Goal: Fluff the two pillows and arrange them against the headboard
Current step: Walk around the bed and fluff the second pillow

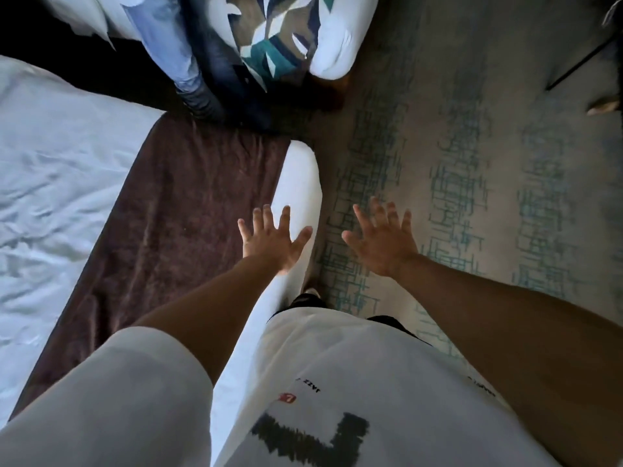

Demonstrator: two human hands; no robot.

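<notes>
Carpet spreads under the right hand. The bed stretches off to the left of the left hand, its brown runner just beside that hand. Pillows are piled well ahead of both hands, past the bed's corner. Both hands hang out front, fingers spread wide, gripping nothing.

A: Where's there room to move?
B: Over the carpet on the right, mostly bare.
A: And the left?
B: The bed corner and brown runner crowd in. Beyond, a piled heap, possibly pillows, blocks the gap.
</notes>
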